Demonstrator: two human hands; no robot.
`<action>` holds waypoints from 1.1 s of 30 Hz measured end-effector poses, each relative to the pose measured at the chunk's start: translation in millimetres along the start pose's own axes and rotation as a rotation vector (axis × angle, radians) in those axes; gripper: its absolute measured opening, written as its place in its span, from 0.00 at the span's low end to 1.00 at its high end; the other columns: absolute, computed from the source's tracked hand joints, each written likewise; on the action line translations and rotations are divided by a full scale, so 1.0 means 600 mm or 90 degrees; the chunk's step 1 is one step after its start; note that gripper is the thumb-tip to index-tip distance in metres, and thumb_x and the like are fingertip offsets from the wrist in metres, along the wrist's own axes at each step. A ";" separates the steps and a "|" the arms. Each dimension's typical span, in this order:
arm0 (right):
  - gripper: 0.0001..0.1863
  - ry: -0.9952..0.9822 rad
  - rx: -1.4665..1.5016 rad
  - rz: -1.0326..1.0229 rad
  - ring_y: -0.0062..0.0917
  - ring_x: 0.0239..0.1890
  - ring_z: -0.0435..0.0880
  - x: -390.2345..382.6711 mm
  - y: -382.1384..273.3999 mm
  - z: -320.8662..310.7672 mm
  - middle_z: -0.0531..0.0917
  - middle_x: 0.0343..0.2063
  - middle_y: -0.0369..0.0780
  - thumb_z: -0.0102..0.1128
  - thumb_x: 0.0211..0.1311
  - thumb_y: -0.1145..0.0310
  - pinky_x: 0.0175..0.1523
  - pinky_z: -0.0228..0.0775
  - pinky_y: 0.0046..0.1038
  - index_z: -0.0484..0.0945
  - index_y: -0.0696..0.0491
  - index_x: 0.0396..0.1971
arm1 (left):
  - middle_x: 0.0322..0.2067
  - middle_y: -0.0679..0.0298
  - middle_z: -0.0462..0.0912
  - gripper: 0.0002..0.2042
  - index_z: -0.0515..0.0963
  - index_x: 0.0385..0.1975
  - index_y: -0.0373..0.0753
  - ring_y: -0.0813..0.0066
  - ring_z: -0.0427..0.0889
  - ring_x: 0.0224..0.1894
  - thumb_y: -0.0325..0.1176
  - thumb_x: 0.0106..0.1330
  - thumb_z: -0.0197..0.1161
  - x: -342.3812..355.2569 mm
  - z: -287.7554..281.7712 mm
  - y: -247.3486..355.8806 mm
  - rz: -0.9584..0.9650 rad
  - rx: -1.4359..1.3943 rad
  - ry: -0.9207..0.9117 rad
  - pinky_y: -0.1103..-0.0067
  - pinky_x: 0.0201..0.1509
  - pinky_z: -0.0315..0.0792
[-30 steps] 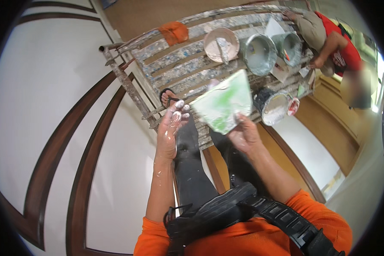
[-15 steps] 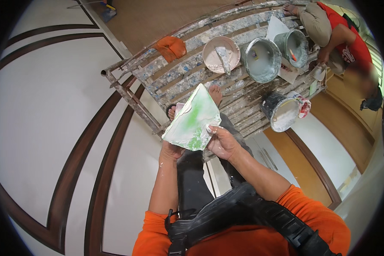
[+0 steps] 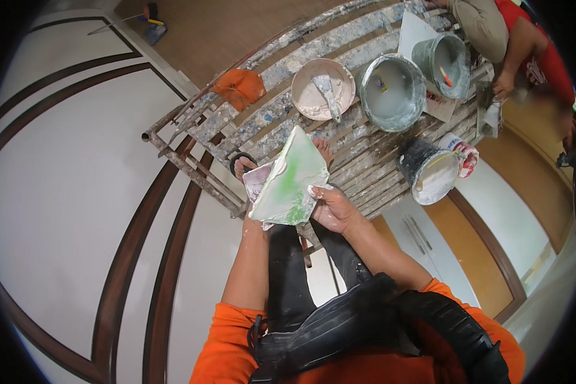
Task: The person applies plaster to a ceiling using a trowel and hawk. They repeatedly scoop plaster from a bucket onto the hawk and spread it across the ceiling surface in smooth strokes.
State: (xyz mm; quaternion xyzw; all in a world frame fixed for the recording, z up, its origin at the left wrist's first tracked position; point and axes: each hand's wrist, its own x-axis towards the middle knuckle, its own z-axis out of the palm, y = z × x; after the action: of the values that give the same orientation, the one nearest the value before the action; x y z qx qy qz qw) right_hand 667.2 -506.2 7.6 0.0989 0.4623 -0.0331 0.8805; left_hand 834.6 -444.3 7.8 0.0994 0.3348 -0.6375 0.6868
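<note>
A flat, angular plate, green and smeared with white putty, is held out in front of me above the slatted platform. My right hand grips its right edge, thumb on top and palm whitened with putty. A second, pinkish putty-smeared plate shows behind its left edge. At the lower left corner, where the two plates overlap, my left hand holds from below; its fingers are mostly hidden. Beyond, a pinkish basin holds a putty knife.
The paint-spattered slatted platform bears two grey buckets, one nearer bucket with pale liquid. An orange cloth lies at left. Lower right stand a black bucket and a small red-white pail. Another person crouches at far right.
The view has shifted slightly. More of the pinkish plate shows to the left of the green one. At far right, the other person's hand now has a grey flat tool below it.
</note>
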 end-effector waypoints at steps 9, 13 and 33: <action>0.30 0.054 0.124 -0.159 0.38 0.69 0.65 0.018 -0.014 -0.103 0.68 0.66 0.46 0.57 0.69 0.65 0.74 0.53 0.43 0.60 0.58 0.67 | 0.50 0.57 0.80 0.16 0.72 0.55 0.37 0.63 0.80 0.53 0.34 0.71 0.60 0.092 -0.218 0.166 0.090 0.330 0.244 0.64 0.58 0.78; 0.30 0.118 0.158 -0.211 0.37 0.68 0.66 0.045 -0.009 -0.145 0.68 0.66 0.44 0.53 0.71 0.67 0.73 0.55 0.43 0.58 0.58 0.68 | 0.40 0.65 0.82 0.12 0.74 0.53 0.40 0.73 0.81 0.37 0.28 0.70 0.58 0.162 -0.292 0.288 0.198 0.543 0.451 0.75 0.39 0.78; 0.19 0.355 -0.550 -0.349 0.34 0.45 0.82 0.220 0.004 -0.092 0.82 0.45 0.43 0.65 0.61 0.73 0.46 0.76 0.36 0.77 0.56 0.52 | 0.55 0.56 0.76 0.22 0.65 0.61 0.33 0.61 0.79 0.52 0.36 0.72 0.57 0.097 -0.269 0.043 0.073 0.364 0.324 0.66 0.59 0.75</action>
State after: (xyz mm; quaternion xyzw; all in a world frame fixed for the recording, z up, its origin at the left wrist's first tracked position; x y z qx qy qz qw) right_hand 698.1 -488.3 -131.1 -0.3876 0.6571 -0.0405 0.6452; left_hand 803.0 -396.4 -155.9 0.4602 0.2972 -0.6208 0.5608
